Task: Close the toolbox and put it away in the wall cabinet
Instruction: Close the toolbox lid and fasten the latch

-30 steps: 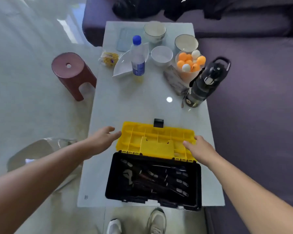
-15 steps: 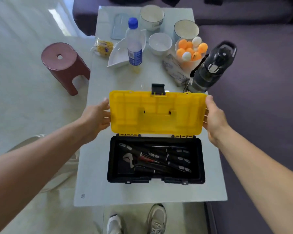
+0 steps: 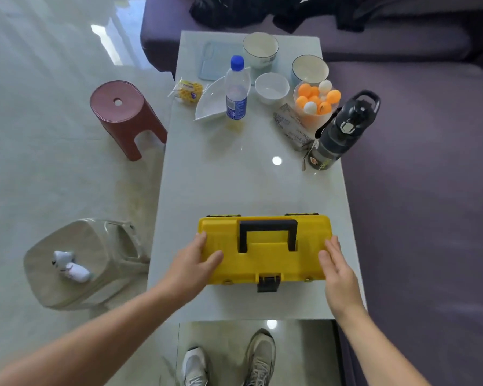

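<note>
The toolbox sits near the front of the pale glass table with its yellow lid down. A black handle lies flat on the lid, and the black front latch hangs at the near edge. My left hand rests on the lid's left end, thumb on top. Flat against the lid's right end is my right hand, fingers straight and apart. No wall cabinet is in view.
Farther back on the table are a water bottle, several bowls, a bowl of ping-pong balls and a black flask. A red stool and a clear stool stand left. A purple sofa borders the right.
The yellow lid has swung from lying open, through upright, down onto the black base, hiding the tools. Both hands followed it and now lie on its ends.
</note>
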A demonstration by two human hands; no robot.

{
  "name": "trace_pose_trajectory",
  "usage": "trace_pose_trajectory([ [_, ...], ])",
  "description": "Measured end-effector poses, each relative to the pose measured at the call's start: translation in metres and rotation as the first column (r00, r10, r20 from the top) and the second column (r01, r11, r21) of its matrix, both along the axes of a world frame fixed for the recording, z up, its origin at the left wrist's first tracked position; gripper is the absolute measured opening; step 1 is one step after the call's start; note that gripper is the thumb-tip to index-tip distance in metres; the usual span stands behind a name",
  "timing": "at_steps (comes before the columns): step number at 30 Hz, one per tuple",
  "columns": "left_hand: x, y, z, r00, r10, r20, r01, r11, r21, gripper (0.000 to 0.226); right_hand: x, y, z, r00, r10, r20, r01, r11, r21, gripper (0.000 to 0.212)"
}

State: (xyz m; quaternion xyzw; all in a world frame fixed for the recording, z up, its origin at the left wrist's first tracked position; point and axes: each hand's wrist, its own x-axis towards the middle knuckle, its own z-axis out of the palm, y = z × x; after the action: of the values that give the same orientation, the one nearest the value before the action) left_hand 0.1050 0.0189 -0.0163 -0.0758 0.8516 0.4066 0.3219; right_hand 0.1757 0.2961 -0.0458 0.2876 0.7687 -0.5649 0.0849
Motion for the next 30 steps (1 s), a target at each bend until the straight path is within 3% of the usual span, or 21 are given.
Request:
trace_pose_trajectory([
  [2,0.001,-0.002,-0.01,0.989,-0.118,-0.091,0.105,0.984,-0.142,0.066,-0.006,0.001,-0.008,1.0,0.022,-0.007,-0.021,0.999,0.042,0.065],
  [5,-0.004,-0.004,-0.012,0.92,-0.331,-0.208,0.224,0.883,-0.412,0.068,-0.011,0.007,-0.009,0.999,0.035,0.004,-0.035,0.998,0.05,0.058],
  [8,-0.019,0.003,-0.014,0.831,-0.48,-0.281,0.266,0.787,-0.556,0.097,0.002,-0.004,-0.004,0.979,-0.202,0.013,0.2,0.975,0.102,0.055],
  [11,-0.035,0.012,-0.021,0.773,-0.603,-0.196,0.441,0.734,-0.517,0.122,0.035,-0.036,-0.003,0.845,-0.529,0.075,0.519,0.846,0.122,0.041],
  [13,-0.04,0.019,-0.028,0.759,-0.634,-0.149,0.51,0.721,-0.47,0.129,0.051,-0.06,-0.003,0.747,-0.63,0.211,0.64,0.768,0.029,0.035],
  [15,-0.042,0.023,-0.035,0.771,-0.625,-0.127,0.527,0.736,-0.425,0.133,0.052,-0.081,-0.006,0.692,-0.625,0.361,0.713,0.67,-0.206,0.013],
  [18,-0.041,0.023,-0.042,0.774,-0.617,-0.142,0.521,0.748,-0.412,0.134,0.029,-0.103,-0.009,0.702,-0.548,0.455,0.712,0.534,-0.455,0.02],
  [24,-0.041,0.023,-0.044,0.782,-0.6,-0.17,0.508,0.771,-0.385,0.132,-0.004,-0.115,-0.021,0.6,-0.596,0.534,0.8,0.428,-0.42,0.034],
  [30,-0.042,0.024,-0.043,0.776,-0.615,-0.138,0.517,0.747,-0.418,0.132,-0.004,-0.11,-0.024,0.635,-0.557,0.535,0.768,0.385,-0.511,0.037],
])
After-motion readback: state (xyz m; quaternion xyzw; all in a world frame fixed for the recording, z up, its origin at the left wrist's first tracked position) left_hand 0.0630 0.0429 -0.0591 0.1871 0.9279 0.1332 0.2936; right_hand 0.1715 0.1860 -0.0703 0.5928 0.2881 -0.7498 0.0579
